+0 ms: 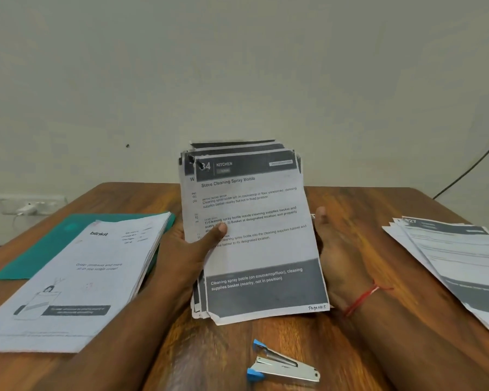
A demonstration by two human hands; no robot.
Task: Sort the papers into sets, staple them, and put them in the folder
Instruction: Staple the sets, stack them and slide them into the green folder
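Note:
I hold a stack of printed papers (254,238) upright above the wooden table (350,210), its top sheet headed "Store Cleaning Spray Bottle". My left hand (189,249) grips the stack's left edge with the thumb across the front. My right hand (333,249) supports the right edge from behind, fingers partly hidden by the sheets. A small blue and silver stapler (280,365) lies open on the table in front of me. At the left a teal folder (48,244) lies under a pile of "blinkit" papers (79,280).
Another fanned pile of printed sheets (458,261) lies at the right edge of the table. A pale wall stands behind the table, with a socket and plug (29,206) at the left and a dark cable (469,170) at the right.

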